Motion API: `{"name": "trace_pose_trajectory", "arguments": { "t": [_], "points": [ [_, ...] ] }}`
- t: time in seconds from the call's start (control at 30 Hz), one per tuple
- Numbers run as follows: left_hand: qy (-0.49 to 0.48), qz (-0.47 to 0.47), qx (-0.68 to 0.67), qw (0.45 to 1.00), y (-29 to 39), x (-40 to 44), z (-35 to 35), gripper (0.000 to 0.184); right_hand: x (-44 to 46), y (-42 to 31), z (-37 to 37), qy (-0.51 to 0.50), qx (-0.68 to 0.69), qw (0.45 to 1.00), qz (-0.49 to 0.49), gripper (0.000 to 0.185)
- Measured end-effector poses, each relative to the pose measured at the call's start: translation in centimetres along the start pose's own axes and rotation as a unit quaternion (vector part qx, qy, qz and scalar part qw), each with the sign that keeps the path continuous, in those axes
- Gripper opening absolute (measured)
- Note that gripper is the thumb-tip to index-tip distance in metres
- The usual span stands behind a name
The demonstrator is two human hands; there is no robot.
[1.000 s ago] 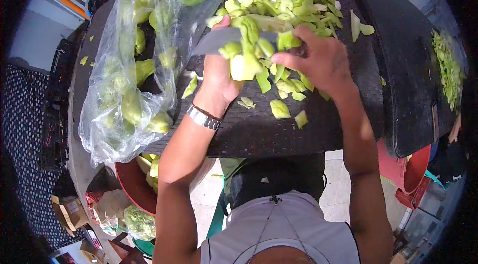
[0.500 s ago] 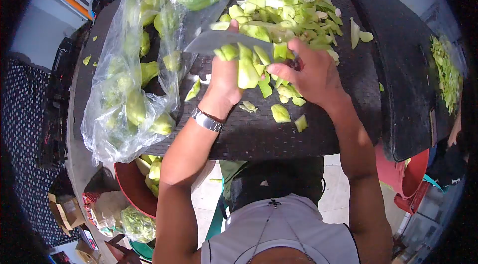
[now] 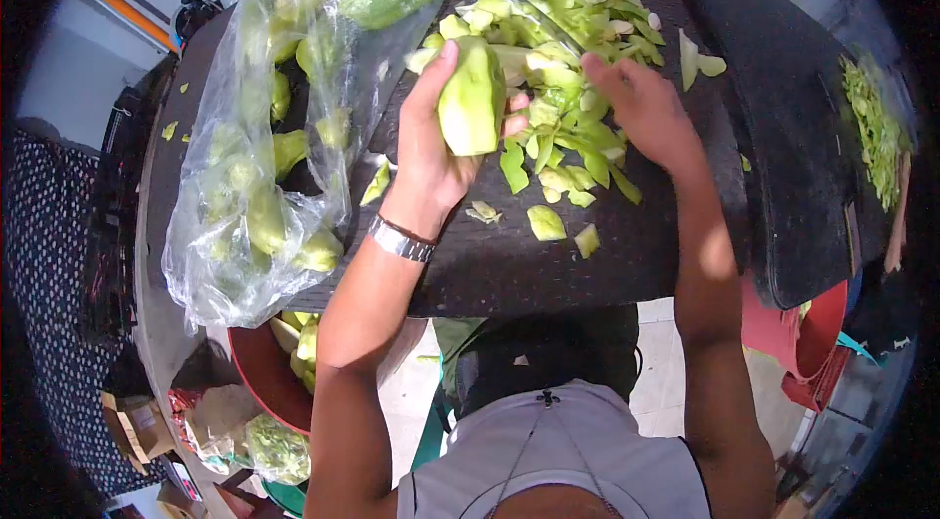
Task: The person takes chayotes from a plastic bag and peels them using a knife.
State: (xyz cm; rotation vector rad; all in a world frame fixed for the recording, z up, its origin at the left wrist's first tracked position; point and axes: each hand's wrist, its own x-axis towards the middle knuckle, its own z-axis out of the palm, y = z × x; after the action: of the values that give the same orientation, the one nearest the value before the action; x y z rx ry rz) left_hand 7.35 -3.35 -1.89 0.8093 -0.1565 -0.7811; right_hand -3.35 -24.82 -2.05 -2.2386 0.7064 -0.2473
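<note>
A head-worn camera looks steeply down and forward over the bench (image 3: pixel 470 289).
From above the wearer's white sleeveless top (image 3: pixel 632 421) at the bottom edge, the wide, round-edged view shows the left hand (image 3: pixel 428 132) and right hand (image 3: pixel 654 113) fairly near, above its middle, and reaches the floor (image 3: pixel 658 362) below the bench.

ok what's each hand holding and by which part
Left hand: the pale green vegetable, around its sides. Right hand: the knife, by its handle end.
</note>
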Motion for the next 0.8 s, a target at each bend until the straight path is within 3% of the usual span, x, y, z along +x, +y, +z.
{"name": "trace_pose_trajectory", "arguments": {
  "t": [0.23, 0.33, 0.43, 0.47, 0.57, 0.6, 0.8],
  "points": [
    [0.072, 0.062, 0.002, 0.995, -0.3, 0.9, -0.5, 0.047, -3.2, -3.2, 2.0, -0.002, -0.01, 0.994, -0.109, 0.065],
    [0.031, 0.081, -0.006, 0.996, -0.5, 1.3, -2.2, 0.046, -4.2, -3.4, 3.4, -0.038, 0.0, 0.986, -0.162, 0.062],
    [-0.051, -0.065, -0.079, 0.993, 0.7, 1.4, -2.6, 0.054, -5.3, -3.2, 4.6, 0.009, -0.005, 0.952, -0.307, 0.053],
    [0.009, -0.07, -0.107, 0.992, 0.5, 1.3, -2.1, 0.058, -5.2, -3.3, 4.6, 0.016, -0.019, 0.94, -0.34, 0.058],
    [0.011, -0.031, -0.093, 0.995, -0.1, 1.5, -2.2, 0.058, -5.2, -3.1, 4.6, -0.01, -0.016, 0.934, -0.357, 0.062],
    [-0.021, -0.036, -0.088, 0.995, 0.0, 1.6, -2.5, 0.058, -5.1, -3.0, 4.6, -0.01, -0.019, 0.932, -0.363, 0.063],
    [-0.001, -0.057, -0.086, 0.995, -0.2, 1.6, -3.3, 0.056, -5.1, -2.8, 4.7, -0.014, -0.023, 0.927, -0.375, 0.063]
  ]
}}
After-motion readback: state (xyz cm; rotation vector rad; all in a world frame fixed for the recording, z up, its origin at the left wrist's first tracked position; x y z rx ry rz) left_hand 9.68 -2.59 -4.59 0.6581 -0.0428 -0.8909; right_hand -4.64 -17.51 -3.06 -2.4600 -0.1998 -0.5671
